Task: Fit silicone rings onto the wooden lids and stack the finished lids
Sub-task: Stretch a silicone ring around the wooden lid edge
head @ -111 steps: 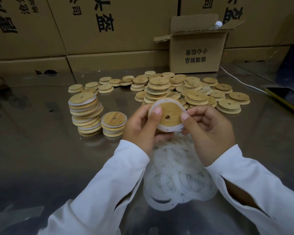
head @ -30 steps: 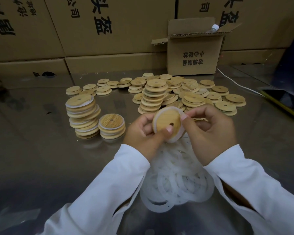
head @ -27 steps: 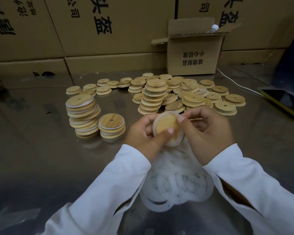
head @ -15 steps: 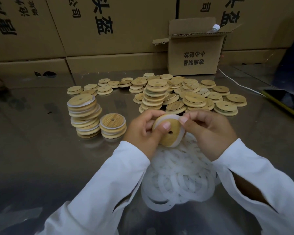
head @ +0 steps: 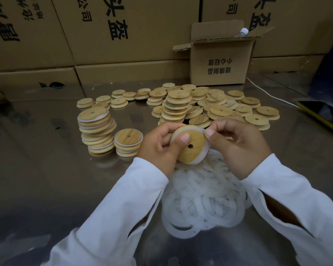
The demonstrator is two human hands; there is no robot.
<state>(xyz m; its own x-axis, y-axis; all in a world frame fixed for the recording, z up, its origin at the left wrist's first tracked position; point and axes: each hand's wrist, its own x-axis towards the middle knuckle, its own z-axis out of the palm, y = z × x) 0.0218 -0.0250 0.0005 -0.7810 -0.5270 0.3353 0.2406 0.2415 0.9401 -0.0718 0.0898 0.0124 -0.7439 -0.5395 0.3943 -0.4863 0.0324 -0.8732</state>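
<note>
Head view: the wooden lid (head: 195, 140) is held just above the heap of loose white rings (head: 204, 200), between the two hands and clear of the tabletop (head: 46, 179). It is a round disc, so it has no long axis. Its flat face with the small centre hole is turned up toward the camera and tilted, the upper edge leaning away. A silicone ring (head: 204, 153) shows as a white band along the top, right and lower rim.

The left hand (head: 158, 148) grips the lid, with the thumb pressed flat on the wood near the upper left and the fingers curled behind. The right hand (head: 238, 146) is closed too, its thumb and forefinger pinching the ring at the upper right rim.

To the left stand a tall stack of finished lids (head: 96, 131) and a short stack (head: 128, 143) just beside it. Bare lids (head: 210, 106) lie scattered behind the hands.

Against half a second ago, the grip and the place are almost the same. Nearly four seconds ago the lid was held higher and faced the camera squarely, with a thumb at each side.
</note>
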